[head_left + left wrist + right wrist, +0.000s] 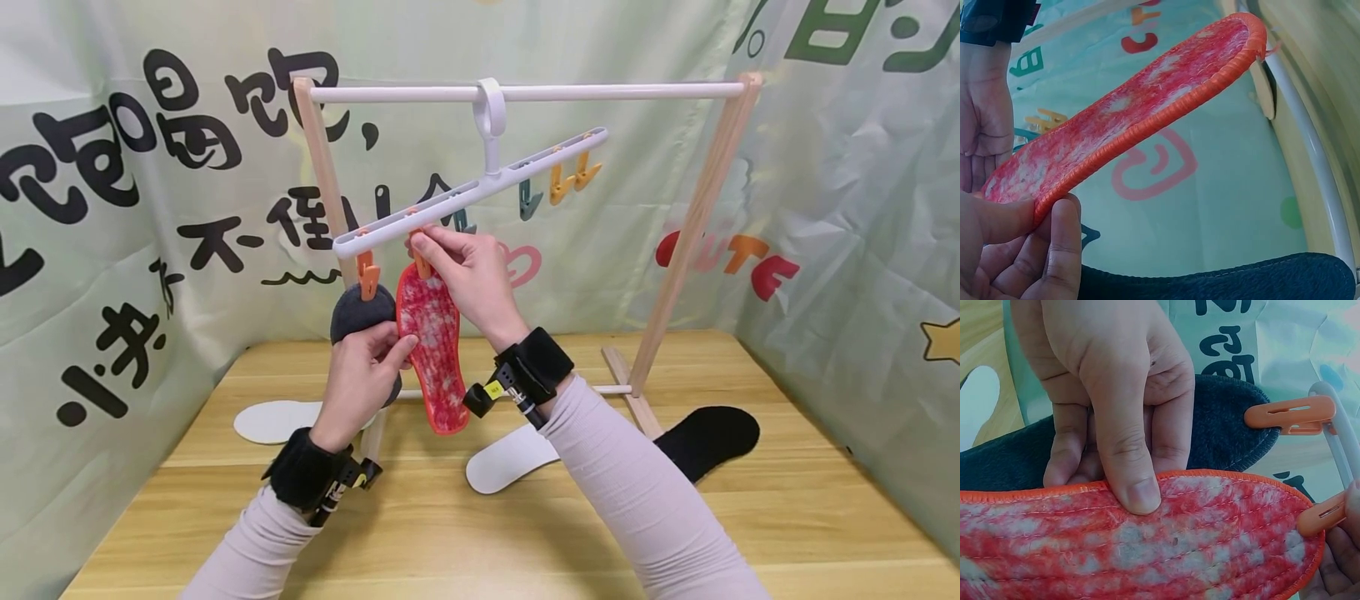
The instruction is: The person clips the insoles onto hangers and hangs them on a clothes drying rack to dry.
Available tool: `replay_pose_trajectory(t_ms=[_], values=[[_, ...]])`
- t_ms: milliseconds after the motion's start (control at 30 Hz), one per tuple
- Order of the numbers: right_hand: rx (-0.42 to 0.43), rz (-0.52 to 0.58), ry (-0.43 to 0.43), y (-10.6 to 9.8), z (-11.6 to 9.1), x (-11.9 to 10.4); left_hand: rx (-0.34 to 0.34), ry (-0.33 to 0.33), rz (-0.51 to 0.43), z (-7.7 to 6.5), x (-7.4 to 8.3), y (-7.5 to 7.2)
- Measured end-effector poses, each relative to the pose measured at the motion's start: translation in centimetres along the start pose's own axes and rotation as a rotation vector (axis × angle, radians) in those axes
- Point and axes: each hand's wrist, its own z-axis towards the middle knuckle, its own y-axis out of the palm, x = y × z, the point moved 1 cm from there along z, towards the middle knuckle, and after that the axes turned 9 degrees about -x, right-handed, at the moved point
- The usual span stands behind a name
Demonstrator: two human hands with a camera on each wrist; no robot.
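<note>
In the head view, the left hand point(357, 379) hides the middle of the grey insole point(362, 312), and the right hand point(480, 279) covers part of the clip point(422, 265) on the red insole point(431, 358). The right sleeve point(637, 492) hides one end each of the nearer white insole point(510, 460) and the black insole point(716, 435). In the right wrist view, the left edge crops the red insole and the right edge crops the right hand.

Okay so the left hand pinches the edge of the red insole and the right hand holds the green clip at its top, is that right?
Not quite: the clip in the right hand is orange, not green, as the head view shows. The left hand does pinch the edge of the red insole.
</note>
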Motion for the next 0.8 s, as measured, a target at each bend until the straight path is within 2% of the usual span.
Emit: replay_pose_trajectory(t_ms=[233, 800], values=[[-0.001, 0.002, 0.009, 0.03, -0.13, -0.15, 0.023, 0.006, 0.013, -0.01, -0.03, -0.06], [0.023, 0.039, 0.052, 0.38, -0.38, 0.43, 0.004, -0.036, -0.004, 0.15, -0.25, 0.23]])
